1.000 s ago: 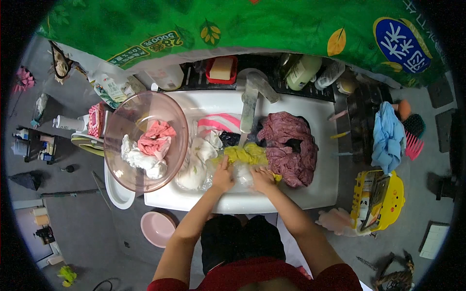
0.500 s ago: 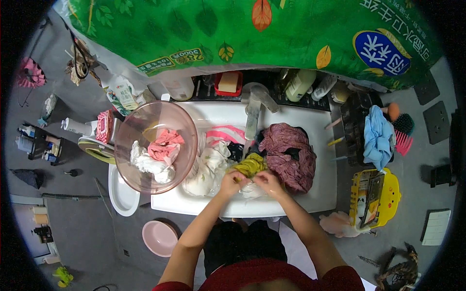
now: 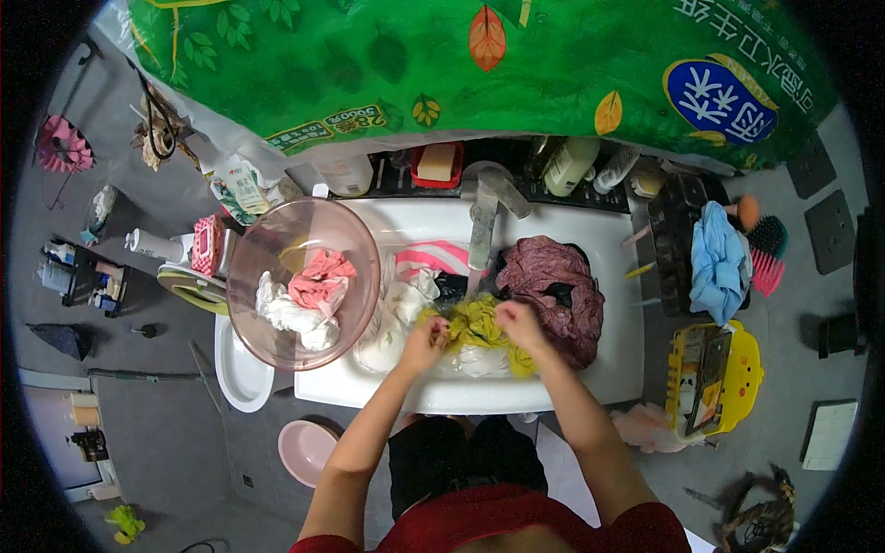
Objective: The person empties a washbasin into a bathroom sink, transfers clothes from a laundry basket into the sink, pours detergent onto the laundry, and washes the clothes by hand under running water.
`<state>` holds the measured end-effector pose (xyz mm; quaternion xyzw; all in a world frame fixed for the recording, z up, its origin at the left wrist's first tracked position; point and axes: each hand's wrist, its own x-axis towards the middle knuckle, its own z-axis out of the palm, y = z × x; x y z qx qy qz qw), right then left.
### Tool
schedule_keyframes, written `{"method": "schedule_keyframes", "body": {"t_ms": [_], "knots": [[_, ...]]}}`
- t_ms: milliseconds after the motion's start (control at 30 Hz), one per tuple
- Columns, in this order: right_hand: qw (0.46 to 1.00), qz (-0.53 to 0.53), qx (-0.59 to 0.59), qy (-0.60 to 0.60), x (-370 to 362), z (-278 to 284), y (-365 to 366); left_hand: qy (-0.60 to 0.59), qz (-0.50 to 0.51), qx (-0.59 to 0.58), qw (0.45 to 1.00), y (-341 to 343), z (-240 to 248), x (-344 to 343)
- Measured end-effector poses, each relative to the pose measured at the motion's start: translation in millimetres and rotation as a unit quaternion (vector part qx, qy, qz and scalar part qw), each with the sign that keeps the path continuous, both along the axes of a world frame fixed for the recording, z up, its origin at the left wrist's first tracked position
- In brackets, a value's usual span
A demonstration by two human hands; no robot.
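A wet yellow-green cloth (image 3: pixel 475 318) is spread between my two hands in the white sink (image 3: pixel 616 373), under the faucet (image 3: pixel 481 235). My left hand (image 3: pixel 427 343) grips its left side with closed fingers. My right hand (image 3: pixel 519 324) is closed on its upper right part, and a fold droops below that hand. To the right lies a heaped mauve garment (image 3: pixel 562 286) with dark cloth about it. White cloth (image 3: pixel 392 323) is bunched at the left, next to a pink-and-white striped piece (image 3: pixel 433 256).
A clear pinkish basin (image 3: pixel 369 309) with pink and white cloths rests over the sink's left edge. Behind the sink are a soap bar (image 3: pixel 435 163) in a red dish and bottles (image 3: pixel 570 166). A large green package (image 3: pixel 369 64) overhangs the back. A yellow basket (image 3: pixel 728 382) stands right.
My hands have moved apart, the left one leftward. The yellow-green cloth, bunched above them before, now spreads out between them and hangs lower at the right. The view has shifted slightly.
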<state>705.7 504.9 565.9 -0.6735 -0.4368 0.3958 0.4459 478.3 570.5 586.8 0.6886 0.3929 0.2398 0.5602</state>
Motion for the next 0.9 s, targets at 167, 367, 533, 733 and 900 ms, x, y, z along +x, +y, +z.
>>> {"method": "schedule_keyframes", "body": {"t_ms": [167,367,533,733,900], "knots": [[0.946,0.111,-0.066,-0.297,-58,-27,-9,0.316,0.016,0.125,0.94,-11,-70,10],[0.943,0.042,-0.201,-0.261,29,-137,4,0.387,-0.147,0.2,0.888,9,-119,93],[0.996,-0.043,-0.074,-0.033,-22,-40,-13,0.311,0.018,0.035,0.95,5,-78,14],[0.987,-0.122,0.085,0.054,-22,62,-32,-0.013,0.223,0.145,0.964,-11,51,21],[0.976,-0.164,0.137,0.038,-12,100,-22,-0.05,0.215,0.217,0.951,-7,102,30]]}}
